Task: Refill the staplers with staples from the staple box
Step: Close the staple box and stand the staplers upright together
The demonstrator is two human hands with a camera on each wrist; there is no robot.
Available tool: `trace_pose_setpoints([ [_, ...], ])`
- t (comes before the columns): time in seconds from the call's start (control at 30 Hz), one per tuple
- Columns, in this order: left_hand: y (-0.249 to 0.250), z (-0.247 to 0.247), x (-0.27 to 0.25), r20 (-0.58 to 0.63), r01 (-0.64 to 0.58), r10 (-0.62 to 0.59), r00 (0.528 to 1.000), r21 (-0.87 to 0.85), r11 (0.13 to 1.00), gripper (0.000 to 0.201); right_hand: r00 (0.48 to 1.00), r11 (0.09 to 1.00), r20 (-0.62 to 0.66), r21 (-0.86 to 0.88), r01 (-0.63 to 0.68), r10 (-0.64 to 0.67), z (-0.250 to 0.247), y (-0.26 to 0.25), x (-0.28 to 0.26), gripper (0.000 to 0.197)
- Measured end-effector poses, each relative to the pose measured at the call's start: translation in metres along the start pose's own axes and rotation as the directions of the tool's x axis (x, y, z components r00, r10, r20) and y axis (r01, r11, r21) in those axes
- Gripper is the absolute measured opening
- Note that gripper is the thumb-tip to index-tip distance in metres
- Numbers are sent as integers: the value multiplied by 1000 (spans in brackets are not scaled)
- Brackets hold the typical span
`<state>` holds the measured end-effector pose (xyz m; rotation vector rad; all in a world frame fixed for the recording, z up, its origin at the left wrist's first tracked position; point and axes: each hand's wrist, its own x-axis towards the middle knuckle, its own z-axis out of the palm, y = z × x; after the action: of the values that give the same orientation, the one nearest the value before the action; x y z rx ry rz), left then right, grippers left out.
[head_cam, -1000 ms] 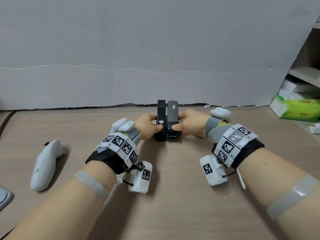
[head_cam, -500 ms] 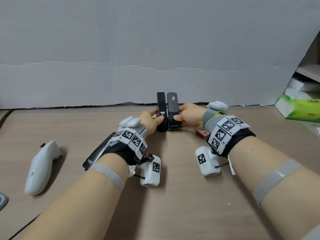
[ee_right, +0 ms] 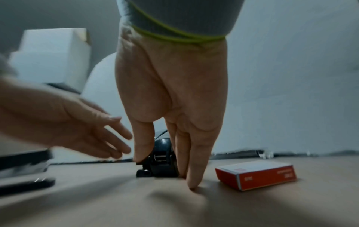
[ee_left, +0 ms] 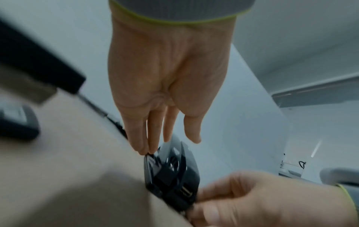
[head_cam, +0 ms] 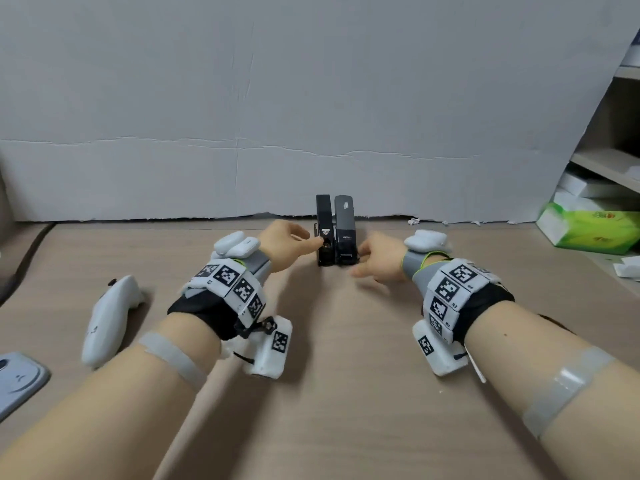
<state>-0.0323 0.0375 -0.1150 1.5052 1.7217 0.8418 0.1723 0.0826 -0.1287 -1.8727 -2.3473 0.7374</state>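
Observation:
Two staplers stand side by side near the back wall, a black stapler (head_cam: pixel 325 230) on the left and a grey stapler (head_cam: pixel 345 230) on the right. My left hand (head_cam: pixel 289 244) lies at the black one's left side. Its straight fingers (ee_left: pixel 144 147) touch that stapler's (ee_left: pixel 155 165) near end. My right hand (head_cam: pixel 379 259) is just right of the grey stapler (ee_right: pixel 162 162), with its thumb at the near end and one fingertip (ee_right: pixel 192 184) on the table. The red staple box (ee_right: pixel 256 173) lies flat to the right of that hand, hidden in the head view.
A white controller (head_cam: pixel 110 317) and a grey device (head_cam: pixel 17 382) lie at the left. A long black object (ee_right: pixel 23 169) lies under my left wrist. A green tissue pack (head_cam: pixel 588 230) and shelves stand at the right. A grey sheet (head_cam: pixel 311 98) backs the table (head_cam: pixel 346 393).
Both hands gripped the staplers' sides before. The right hand has slid back towards me off the grey stapler, and the left fingers have straightened to a light touch. The staplers stay together.

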Motion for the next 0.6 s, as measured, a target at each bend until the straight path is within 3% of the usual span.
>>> trace_pose_setpoints([
  [0.1,-4,-32,-19,-108,-17,39,993,203,979,32,1000,996,25,-94,-3,6,4,0,-17,48],
  [0.2,-15,-53,-28,-188,104,-35,982,367,924,45,997,980,27,-188,-70,76,4,5,-21,58],
  [0.3,-29,-59,-38,-126,225,-187,974,517,826,43,993,963,44,-252,-92,106,2,4,-28,60],
  [0.43,-46,-58,-44,-118,300,-300,947,660,688,32,992,939,31,-327,-108,125,1,-2,-48,42],
  [0.6,-43,-60,-50,-158,331,-311,937,682,652,25,987,923,17,-357,-141,158,-4,-10,-52,45],
])
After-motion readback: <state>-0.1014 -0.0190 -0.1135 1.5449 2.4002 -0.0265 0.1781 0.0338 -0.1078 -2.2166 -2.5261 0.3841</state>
